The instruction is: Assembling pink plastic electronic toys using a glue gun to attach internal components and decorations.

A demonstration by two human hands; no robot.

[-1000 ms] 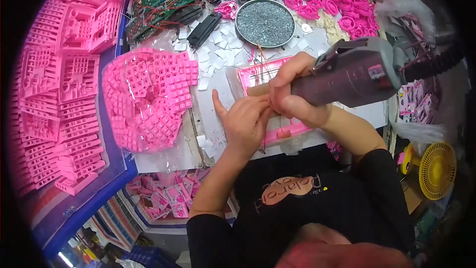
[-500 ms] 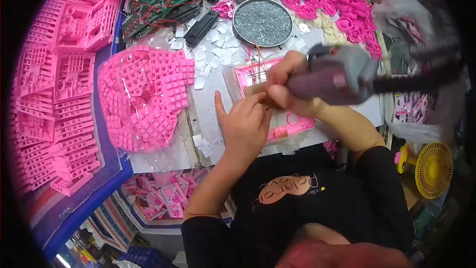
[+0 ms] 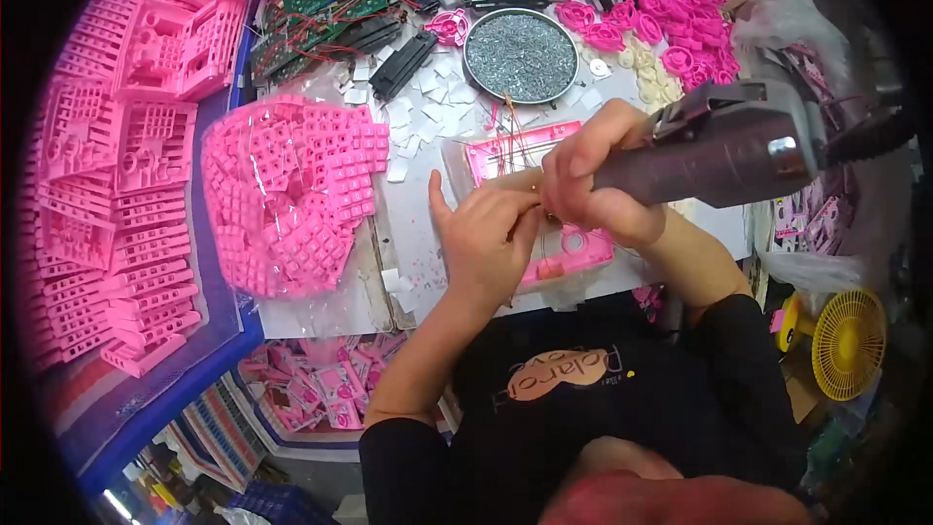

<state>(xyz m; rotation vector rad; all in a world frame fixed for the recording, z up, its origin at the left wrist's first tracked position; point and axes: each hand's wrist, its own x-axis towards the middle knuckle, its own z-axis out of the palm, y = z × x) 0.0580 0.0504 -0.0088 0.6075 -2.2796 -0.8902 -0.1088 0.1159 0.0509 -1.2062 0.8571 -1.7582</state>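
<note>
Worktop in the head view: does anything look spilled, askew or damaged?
Small white squares lie strewn over the worktop, some overlapping, between the bagged pink pieces and the round dish; they look odd because they sit loose at differing angles. Nothing looks plainly damaged, though the pink casing is partly hidden.

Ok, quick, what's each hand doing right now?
Left hand: fingers bent over the pink casing, little finger out; whether it pinches something can't be told.
Right hand: closed, holding the grey power tool.
</note>
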